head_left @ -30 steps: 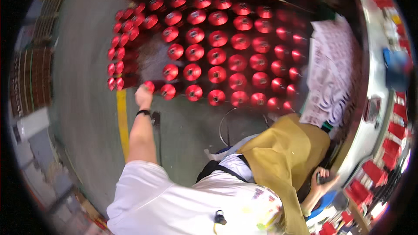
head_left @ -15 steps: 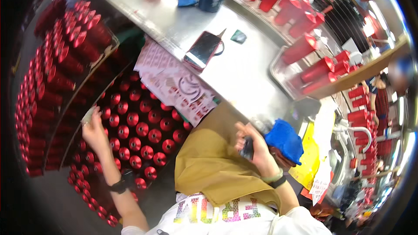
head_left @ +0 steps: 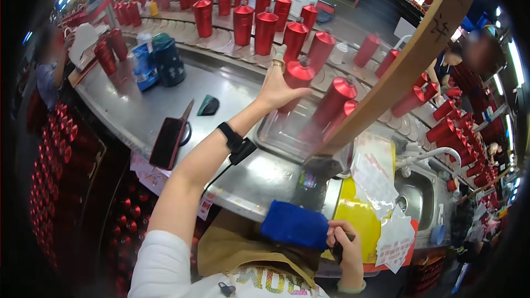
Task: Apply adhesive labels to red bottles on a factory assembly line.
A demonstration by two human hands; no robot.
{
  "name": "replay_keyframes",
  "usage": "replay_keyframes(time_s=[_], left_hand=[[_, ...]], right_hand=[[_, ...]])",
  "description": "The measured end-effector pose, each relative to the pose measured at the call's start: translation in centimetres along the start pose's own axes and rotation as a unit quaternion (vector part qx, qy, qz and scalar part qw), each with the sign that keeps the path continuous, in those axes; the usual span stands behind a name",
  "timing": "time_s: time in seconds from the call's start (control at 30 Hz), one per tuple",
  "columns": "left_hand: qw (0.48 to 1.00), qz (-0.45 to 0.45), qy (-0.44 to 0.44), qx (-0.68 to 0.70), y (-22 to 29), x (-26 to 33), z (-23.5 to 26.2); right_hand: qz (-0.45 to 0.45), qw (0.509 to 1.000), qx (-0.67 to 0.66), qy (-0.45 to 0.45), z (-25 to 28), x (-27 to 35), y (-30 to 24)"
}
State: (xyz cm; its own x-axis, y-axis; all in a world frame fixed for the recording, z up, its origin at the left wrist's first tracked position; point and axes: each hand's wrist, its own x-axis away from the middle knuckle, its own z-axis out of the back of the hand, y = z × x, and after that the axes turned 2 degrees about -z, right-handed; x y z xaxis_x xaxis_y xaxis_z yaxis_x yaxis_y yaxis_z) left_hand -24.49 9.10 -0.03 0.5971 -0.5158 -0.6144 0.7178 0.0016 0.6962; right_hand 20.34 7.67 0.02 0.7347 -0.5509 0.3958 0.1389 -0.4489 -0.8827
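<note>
- Nearest, at 5 o'clock: right hand (head_left: 346,245) low by the body, fingers curled tight round a small dark object (head_left: 337,252), kind not clear
- Just left of it, at 6 o'clock: blue cloth (head_left: 295,224) on the near edge of the bench (head_left: 127,113), brown apron (head_left: 237,248) below
- At 4 o'clock: yellow sheet (head_left: 353,218) under clear-wrapped paper slips (head_left: 386,232), small sink (head_left: 417,198) with curved tap beyond
- At 8 o'clock: dark phone (head_left: 167,142) lying flat on the steel, small dark green wedge (head_left: 208,105) just past it
- Centre, toward 12 o'clock: left hand (head_left: 277,85) raised, palm open and fingers spread, laid against the side of a red metal bottle (head_left: 298,80); not closed round it
- Bottle upright in the moving row, further red bottles (head_left: 265,27) touching close on both sides along the curved conveyor
- At 10 o'clock: dark blue canister (head_left: 168,60) on the bench
- At 1 o'clock: slanted wooden beam (head_left: 408,60) crossing in front of the bottles
- Far left, 9 o'clock: racks of red bottles (head_left: 55,149) below bench level
</note>
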Motion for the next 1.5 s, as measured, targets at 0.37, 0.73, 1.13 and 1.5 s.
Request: replay_keyframes(time_s=[0.37, 0.73, 1.13, 1.5], left_hand=[[0.969, 0.12, 0.142, 0.166, -1.0, 1.2, -2.0], [0.781, 0.351, -0.096, 0.507, 14.0, 16.9, 5.0], [0.778, 0.403, -0.177, 0.449, 18.2, 23.1, -1.2], [0.822, 0.391, -0.174, 0.375, 17.2, 20.4, -2.8]], right_hand=[[0.011, 0.992, 0.067, 0.108, 0.8, -2.0, 0.6], [0.271, 0.904, 0.322, -0.072, -5.1, -2.6, -1.8], [0.259, 0.899, 0.351, 0.014, -2.6, 2.0, 1.3], [0.242, 0.899, 0.365, 0.022, -1.5, -0.9, 1.0]])
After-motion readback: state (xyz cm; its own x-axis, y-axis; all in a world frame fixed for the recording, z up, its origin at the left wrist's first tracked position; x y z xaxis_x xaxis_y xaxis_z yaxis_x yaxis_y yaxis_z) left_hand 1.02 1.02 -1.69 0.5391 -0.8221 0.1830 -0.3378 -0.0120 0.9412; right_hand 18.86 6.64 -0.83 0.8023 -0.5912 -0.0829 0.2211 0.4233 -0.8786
